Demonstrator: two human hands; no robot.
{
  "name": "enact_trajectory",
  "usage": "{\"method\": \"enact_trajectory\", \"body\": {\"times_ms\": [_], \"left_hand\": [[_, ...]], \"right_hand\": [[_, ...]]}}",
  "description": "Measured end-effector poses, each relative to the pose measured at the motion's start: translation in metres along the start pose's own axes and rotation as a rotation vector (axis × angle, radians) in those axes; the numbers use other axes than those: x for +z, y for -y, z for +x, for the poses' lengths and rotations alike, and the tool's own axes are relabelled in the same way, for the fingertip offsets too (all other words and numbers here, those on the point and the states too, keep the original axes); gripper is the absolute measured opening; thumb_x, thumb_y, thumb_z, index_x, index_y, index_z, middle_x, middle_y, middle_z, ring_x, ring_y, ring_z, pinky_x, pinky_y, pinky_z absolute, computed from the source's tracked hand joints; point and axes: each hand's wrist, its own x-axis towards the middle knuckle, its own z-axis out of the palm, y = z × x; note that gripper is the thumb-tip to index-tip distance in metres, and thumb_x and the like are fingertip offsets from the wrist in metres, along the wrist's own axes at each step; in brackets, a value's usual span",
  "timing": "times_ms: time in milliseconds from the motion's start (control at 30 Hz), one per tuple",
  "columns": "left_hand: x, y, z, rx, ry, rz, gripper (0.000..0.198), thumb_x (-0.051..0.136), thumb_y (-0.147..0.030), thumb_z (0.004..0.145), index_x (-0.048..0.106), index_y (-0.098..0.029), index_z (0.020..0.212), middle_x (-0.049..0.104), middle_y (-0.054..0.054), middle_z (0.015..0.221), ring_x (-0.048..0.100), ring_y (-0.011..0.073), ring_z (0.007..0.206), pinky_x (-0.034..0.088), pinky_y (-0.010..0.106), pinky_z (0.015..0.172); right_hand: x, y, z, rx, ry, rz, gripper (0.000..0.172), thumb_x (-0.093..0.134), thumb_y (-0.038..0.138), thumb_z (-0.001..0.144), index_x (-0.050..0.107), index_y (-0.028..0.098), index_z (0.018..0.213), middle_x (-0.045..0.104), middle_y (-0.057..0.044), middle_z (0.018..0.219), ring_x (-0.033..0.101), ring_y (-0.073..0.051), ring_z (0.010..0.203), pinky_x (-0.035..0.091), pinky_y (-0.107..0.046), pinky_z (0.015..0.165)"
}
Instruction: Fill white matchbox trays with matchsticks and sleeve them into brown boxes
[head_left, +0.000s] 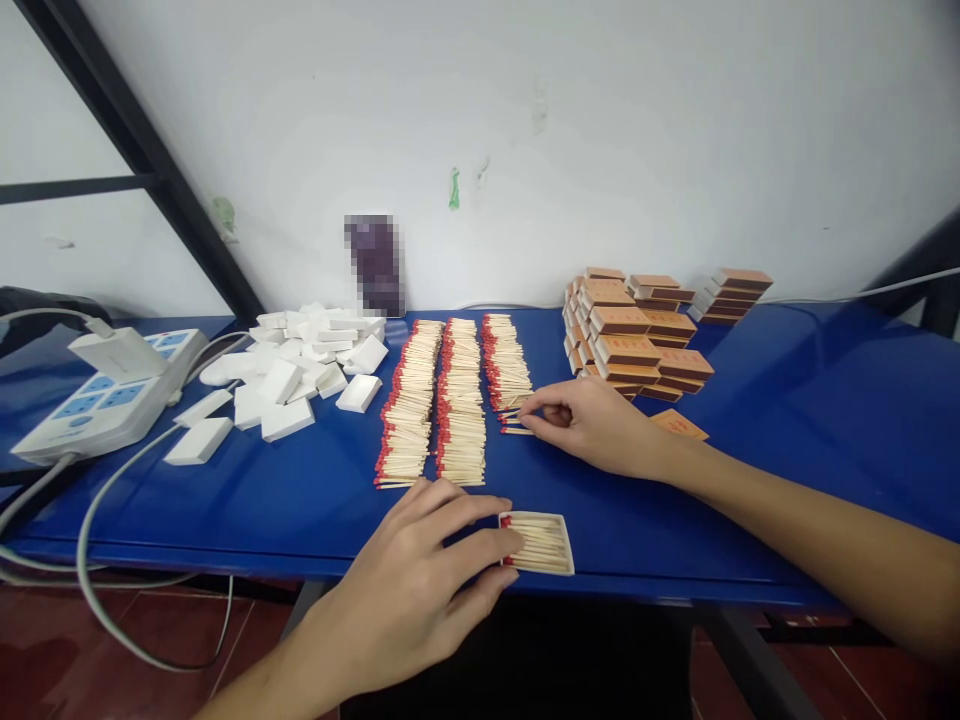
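Observation:
My left hand (420, 575) lies at the table's front edge, its fingertips pressed against the left end of a white inner tray (541, 543) partly filled with matches. My right hand (592, 422) is closed in a pinch on a few red-tipped matches at the near end of the right-hand match row (505, 362). Two longer rows of matches (435, 400) lie to its left on the blue table (787, 440).
A heap of empty white inner trays (300, 365) lies at left. Stacked orange matchbox sleeves (637, 335) stand at back right, one loose sleeve (679, 424) behind my right wrist. A white power strip (105, 390) with cables sits at far left. A white wall stands behind.

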Motion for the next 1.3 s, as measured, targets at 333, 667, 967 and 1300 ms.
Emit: {"method": "enact_trajectory", "body": {"times_ms": [333,667,967,1300], "left_hand": [[0.0005,0.0001,0.0003,-0.001,0.001,-0.002,0.016,0.056,-0.022,0.100,0.067,-0.022,0.112,0.068,0.005,0.123,0.061,0.0221,0.101,0.049,0.042,0.095],[-0.0003,-0.0005,0.0009,0.007,-0.003,0.001,0.017,0.056,-0.022,0.100,0.067,-0.022,0.113,0.069,0.006,0.121,0.062,0.0219,0.100,0.050,0.041,0.093],[-0.0002,-0.0007,0.0005,0.015,-0.006,0.007,0.017,0.056,-0.020,0.099,0.067,-0.022,0.113,0.068,0.005,0.121,0.062,0.0207,0.102,0.050,0.039,0.095],[-0.0012,-0.0010,0.0003,0.016,-0.009,0.005,0.017,0.056,-0.021,0.100,0.066,-0.022,0.114,0.068,0.005,0.121,0.062,0.0205,0.101,0.049,0.039,0.094]], "right_hand": [[-0.0003,0.0071,-0.0023,0.035,0.026,0.024,0.021,0.061,0.036,0.088,0.068,0.019,0.077,0.043,0.007,0.051,0.037,-0.009,0.047,0.029,-0.025,0.052],[-0.0015,0.0038,-0.0042,-0.038,0.058,0.011,0.017,0.062,0.031,0.088,0.072,0.018,0.083,0.045,0.006,0.054,0.041,-0.009,0.049,0.030,-0.025,0.053],[-0.0022,0.0063,-0.0024,-0.002,0.054,0.025,0.022,0.059,0.035,0.090,0.071,0.019,0.080,0.043,0.006,0.053,0.039,-0.010,0.049,0.029,-0.025,0.052],[-0.0001,0.0063,-0.0007,0.029,0.060,0.021,0.022,0.059,0.034,0.090,0.070,0.019,0.078,0.045,0.006,0.053,0.039,-0.010,0.049,0.030,-0.026,0.054]]}}
